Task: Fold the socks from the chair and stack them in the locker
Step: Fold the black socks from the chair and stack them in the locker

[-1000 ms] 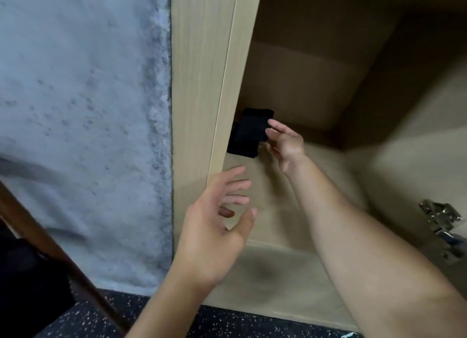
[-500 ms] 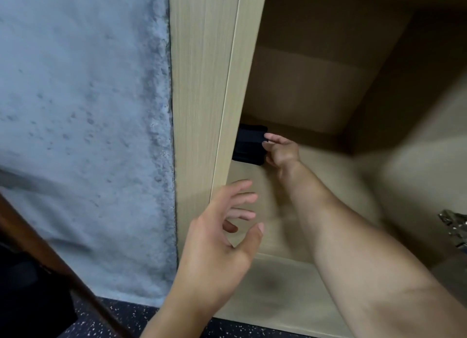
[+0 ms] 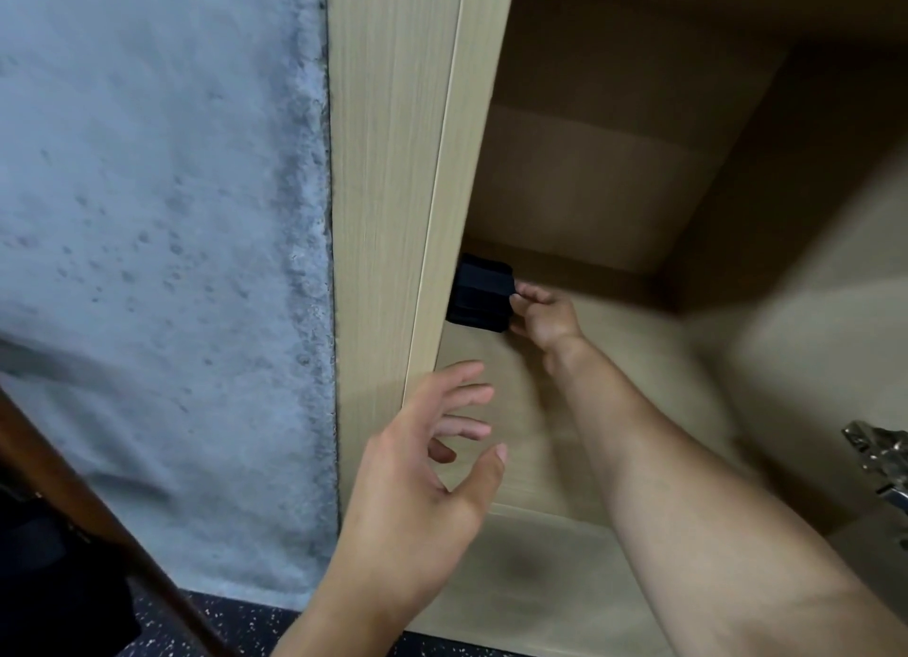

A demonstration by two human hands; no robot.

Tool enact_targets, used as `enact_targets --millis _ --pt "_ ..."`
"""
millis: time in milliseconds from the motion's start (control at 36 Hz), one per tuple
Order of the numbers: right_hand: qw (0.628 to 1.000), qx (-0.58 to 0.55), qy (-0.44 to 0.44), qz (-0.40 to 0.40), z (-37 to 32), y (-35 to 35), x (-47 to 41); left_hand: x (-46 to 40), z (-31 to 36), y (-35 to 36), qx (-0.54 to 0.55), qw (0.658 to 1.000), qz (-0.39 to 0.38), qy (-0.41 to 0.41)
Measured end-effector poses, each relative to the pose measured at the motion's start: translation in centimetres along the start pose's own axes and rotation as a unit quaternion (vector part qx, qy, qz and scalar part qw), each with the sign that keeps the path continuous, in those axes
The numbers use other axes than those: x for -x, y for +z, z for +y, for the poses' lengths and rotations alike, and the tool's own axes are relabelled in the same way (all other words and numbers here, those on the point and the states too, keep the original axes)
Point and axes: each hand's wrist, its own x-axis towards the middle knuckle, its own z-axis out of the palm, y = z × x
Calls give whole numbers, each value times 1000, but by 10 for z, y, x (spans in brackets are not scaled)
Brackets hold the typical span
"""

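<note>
The right hand (image 3: 543,315) is stretched deep into the locker (image 3: 614,204), the bare forearm running from the lower right corner up toward the back left of the shelf. Its fingers curl against the right side of a stack of folded black socks (image 3: 480,294), thumb near the top edge, so it seems to be holding or pressing the topmost piece (the exact grip is hidden by the hand itself). The socks sit on the shelf floor at the far left, tucked against the locker's left side panel (image 3: 393,214), which hides part of the stack.

The left hand (image 3: 432,479) hovers nearer the camera, just in front of the shelf's front edge and beside the panel. It holds nothing: palm turned toward the opening, fingers spread and loosely bent, thumb pointing up and apart from the rest.

Left of the locker is a rough grey wall (image 3: 157,263). A dark wooden chair rail (image 3: 73,499) crosses the lower left corner above a speckled dark floor (image 3: 236,622). A metal hinge (image 3: 879,455) shows at the right edge.
</note>
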Motion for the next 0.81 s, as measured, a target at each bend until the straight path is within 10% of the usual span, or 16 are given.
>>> enact_targets --millis 806 --pt "990 50 -122 -39 29 -26 216 12 -3 -51 -48 999 4 -15"
